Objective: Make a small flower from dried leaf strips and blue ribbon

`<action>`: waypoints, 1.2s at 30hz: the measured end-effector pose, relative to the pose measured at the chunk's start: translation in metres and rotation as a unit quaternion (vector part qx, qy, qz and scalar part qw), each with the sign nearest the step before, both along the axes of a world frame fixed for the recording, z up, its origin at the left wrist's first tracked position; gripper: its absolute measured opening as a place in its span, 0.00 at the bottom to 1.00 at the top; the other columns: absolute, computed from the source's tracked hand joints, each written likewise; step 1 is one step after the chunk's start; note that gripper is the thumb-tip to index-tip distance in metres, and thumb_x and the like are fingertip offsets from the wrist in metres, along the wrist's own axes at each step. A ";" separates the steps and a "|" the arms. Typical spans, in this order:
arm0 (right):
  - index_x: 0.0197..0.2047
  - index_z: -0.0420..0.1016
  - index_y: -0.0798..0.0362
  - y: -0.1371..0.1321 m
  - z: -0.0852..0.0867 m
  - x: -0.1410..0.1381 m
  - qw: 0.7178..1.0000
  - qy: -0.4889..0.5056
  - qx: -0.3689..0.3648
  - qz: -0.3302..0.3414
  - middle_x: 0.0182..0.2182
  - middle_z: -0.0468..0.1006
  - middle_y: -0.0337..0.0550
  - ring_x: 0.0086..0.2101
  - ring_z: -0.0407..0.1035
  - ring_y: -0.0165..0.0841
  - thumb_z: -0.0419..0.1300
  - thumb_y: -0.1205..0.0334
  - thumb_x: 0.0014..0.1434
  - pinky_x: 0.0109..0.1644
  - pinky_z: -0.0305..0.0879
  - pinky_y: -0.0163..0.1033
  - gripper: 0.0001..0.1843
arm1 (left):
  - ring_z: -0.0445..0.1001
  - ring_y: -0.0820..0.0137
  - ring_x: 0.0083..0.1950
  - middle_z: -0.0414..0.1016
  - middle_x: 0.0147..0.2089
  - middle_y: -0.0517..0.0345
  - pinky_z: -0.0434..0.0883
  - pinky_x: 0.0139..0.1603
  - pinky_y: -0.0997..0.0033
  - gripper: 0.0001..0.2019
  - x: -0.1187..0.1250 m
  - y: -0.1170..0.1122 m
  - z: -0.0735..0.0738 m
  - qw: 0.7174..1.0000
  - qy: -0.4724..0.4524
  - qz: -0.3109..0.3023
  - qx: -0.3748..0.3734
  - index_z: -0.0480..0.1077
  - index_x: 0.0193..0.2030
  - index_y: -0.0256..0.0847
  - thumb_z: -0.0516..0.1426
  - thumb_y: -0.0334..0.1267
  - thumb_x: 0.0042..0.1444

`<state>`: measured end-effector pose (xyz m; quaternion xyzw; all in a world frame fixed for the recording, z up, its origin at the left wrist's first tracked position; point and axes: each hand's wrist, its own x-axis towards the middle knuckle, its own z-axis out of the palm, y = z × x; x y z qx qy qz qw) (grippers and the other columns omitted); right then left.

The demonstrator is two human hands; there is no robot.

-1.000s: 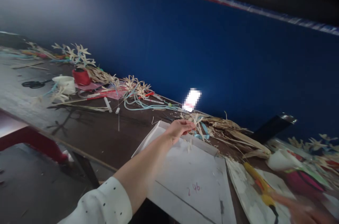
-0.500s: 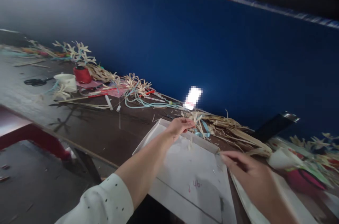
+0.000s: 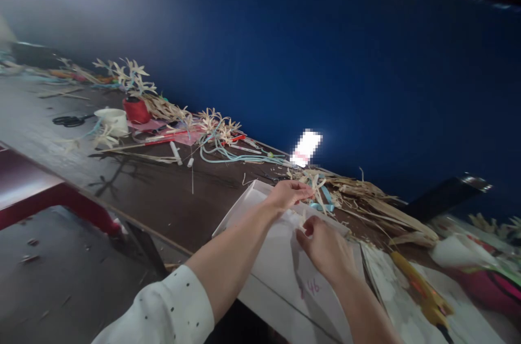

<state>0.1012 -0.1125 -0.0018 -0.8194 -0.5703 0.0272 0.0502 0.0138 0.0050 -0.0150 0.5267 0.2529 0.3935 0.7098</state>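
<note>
My left hand [image 3: 290, 195] pinches a flower of pale dried strips [image 3: 316, 185] above the far edge of a white shallow box [image 3: 277, 279]. A light-blue ribbon [image 3: 325, 200] lies just beyond the flower. Over the box, my right hand [image 3: 325, 246] has its fingers curled in, with thumb and forefinger at a small pale strip [image 3: 302, 219]. The fingertips are partly hidden, but they look closed on the strip. Reddish handwritten marks show on the box beneath my right wrist.
A yellow glue gun [image 3: 421, 290] lies on stained paper to the right. Dried husks [image 3: 378, 205] run along the wall side. Further left are light-blue cords [image 3: 236, 158], a white cup [image 3: 116, 121], a red thread spool [image 3: 136, 110] and black scissors [image 3: 71, 120]. A dark cylinder [image 3: 448, 195] leans by the wall.
My right hand has moved left, from the box's right side to the small pale strip, uncovering the glue gun. My left hand still holds the flower. The view has shifted slightly.
</note>
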 end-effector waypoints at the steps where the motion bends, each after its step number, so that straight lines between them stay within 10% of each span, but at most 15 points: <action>1: 0.37 0.71 0.49 0.001 -0.001 0.000 1.000 0.000 -0.005 -0.001 0.34 0.77 0.45 0.33 0.71 0.39 0.52 0.51 0.55 0.30 0.53 0.39 0.13 | 0.62 0.78 0.27 0.74 0.29 0.56 0.57 0.26 0.77 0.18 0.000 0.000 -0.001 1.000 0.000 -0.002 0.003 0.75 0.32 0.35 0.65 0.48 0.38; 11: 0.30 0.74 0.50 -0.002 -0.012 0.038 0.965 0.221 0.124 -0.061 0.27 0.76 0.43 0.28 0.69 0.34 0.57 0.55 0.51 0.30 0.58 0.36 0.09 | 0.62 0.78 0.27 0.74 0.28 0.56 0.57 0.26 0.77 0.19 0.002 0.000 0.001 1.000 -0.016 -0.006 -0.007 0.75 0.30 0.34 0.66 0.49 0.35; 17: 0.33 0.73 0.53 -0.007 -0.014 0.040 0.693 0.658 0.260 -0.137 0.30 0.75 0.40 0.20 0.58 0.22 0.70 0.55 0.39 0.17 0.48 0.26 0.18 | 0.62 0.79 0.26 0.73 0.27 0.56 0.56 0.27 0.77 0.20 0.001 -0.003 0.004 0.999 -0.027 -0.007 -0.038 0.75 0.30 0.34 0.66 0.48 0.35; 21: 0.33 0.72 0.53 -0.006 -0.011 0.033 0.597 0.748 0.258 -0.134 0.30 0.74 0.39 0.21 0.58 0.19 0.72 0.60 0.39 0.17 0.50 0.23 0.17 | 0.63 0.79 0.27 0.73 0.29 0.55 0.56 0.27 0.77 0.21 -0.002 -0.004 0.006 0.995 -0.058 -0.023 -0.076 0.75 0.31 0.33 0.67 0.47 0.33; 36: 0.33 0.72 0.54 -0.002 -0.016 0.026 0.611 0.734 0.267 -0.127 0.30 0.75 0.40 0.20 0.58 0.19 0.72 0.60 0.38 0.16 0.49 0.23 0.19 | 0.70 0.73 0.33 0.73 0.29 0.55 0.66 0.38 0.70 0.20 -0.003 -0.009 0.006 0.996 -0.043 -0.065 -0.052 0.75 0.30 0.33 0.69 0.45 0.31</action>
